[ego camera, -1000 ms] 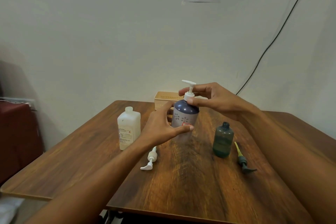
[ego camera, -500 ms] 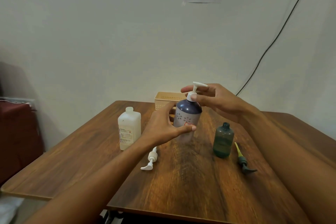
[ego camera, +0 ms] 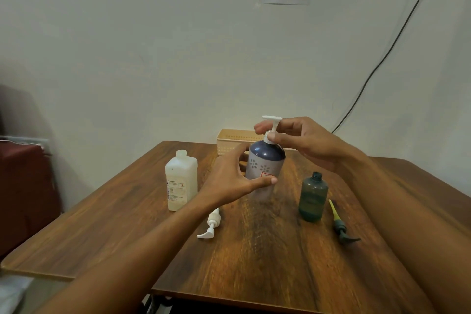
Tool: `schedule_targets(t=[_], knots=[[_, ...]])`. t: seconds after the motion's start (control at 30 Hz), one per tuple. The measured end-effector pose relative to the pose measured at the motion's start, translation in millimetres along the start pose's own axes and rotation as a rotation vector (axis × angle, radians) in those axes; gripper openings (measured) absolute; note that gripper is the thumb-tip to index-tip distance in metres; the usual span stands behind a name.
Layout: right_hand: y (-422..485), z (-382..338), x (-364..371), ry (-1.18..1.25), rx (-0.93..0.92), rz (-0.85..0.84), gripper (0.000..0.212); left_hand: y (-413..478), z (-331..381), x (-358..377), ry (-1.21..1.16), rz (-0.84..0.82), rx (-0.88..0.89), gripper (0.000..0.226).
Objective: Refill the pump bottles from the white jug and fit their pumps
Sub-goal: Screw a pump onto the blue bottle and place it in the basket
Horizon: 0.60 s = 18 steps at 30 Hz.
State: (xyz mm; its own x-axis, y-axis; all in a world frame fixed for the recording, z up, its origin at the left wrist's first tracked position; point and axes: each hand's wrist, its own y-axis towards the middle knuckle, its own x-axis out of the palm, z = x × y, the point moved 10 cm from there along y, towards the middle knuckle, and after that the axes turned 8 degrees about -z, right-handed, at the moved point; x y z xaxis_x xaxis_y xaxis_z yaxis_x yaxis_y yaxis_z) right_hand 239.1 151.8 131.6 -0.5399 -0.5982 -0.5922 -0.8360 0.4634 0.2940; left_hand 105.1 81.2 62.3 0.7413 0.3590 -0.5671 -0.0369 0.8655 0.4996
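My left hand [ego camera: 229,178] grips the body of a dark blue pump bottle [ego camera: 265,163], held slightly tilted above the wooden table [ego camera: 267,262]. My right hand [ego camera: 305,143] pinches the collar of the white pump [ego camera: 272,125] set in that bottle's neck. The white jug [ego camera: 181,182] stands uncapped to the left. A small green bottle [ego camera: 313,196] stands open to the right, with its green pump with a yellow tube [ego camera: 340,224] lying beside it. Another white pump [ego camera: 211,224] lies on the table below my left wrist.
A beige plastic basket [ego camera: 232,139] sits at the table's far edge, against the wall. A black cable [ego camera: 382,58] runs down the wall at the right. A dark red piece of furniture [ego camera: 23,194] stands left of the table.
The white pump head has turned in my right fingers, its spout swinging from left to right and back toward the left. The bottle has shifted slightly right and tilted.
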Motion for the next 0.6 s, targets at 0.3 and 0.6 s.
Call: schedule_targets(t=[0.3,0.6], knots=[[6.5,5.4,-9.0,-0.148,0.043,0.201,0.056,-2.7,0.8,3.3,0.010,-0.002,-0.007,0.088],[1.5,1.2,-12.1,-0.084,-0.031,0.108,0.029,-1.6,4.0,0.1,0.000,0.002,0.009,0.088]])
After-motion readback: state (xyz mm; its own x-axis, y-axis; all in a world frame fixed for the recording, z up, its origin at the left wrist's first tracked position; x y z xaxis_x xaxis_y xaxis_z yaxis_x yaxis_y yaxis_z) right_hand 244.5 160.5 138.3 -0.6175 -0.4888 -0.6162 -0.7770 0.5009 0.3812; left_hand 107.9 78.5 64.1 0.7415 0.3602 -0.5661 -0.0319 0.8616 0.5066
